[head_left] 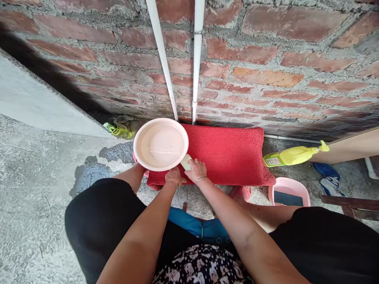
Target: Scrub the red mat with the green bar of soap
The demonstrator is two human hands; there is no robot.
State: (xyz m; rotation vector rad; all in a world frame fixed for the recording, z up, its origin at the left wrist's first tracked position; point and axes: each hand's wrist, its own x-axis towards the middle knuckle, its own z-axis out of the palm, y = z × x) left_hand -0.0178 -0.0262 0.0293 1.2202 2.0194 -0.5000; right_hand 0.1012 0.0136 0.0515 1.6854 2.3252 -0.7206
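A long red cushion [225,154] with a plush surface lies in front of me. On its left end rests a pale pink basin [139,157] with clear water in it. My left hand [175,176] is closed on the cushion's red cover, right by the basin's near rim; its fingertips are partly hidden. Beside it, my right hand [196,170] grips a pale green oblong block [186,162]. The block's far end sticks out toward the basin, and its underside is hidden.
A yellow spray bottle [291,156] leans at the cushion's right end, above a small pink tub [275,185] holding something dark. A blue-and-white shoe [330,181] lies farther right. A yellow-green shoe [120,130] lies left. White pipes [195,71] run down the brick wall [251,59].
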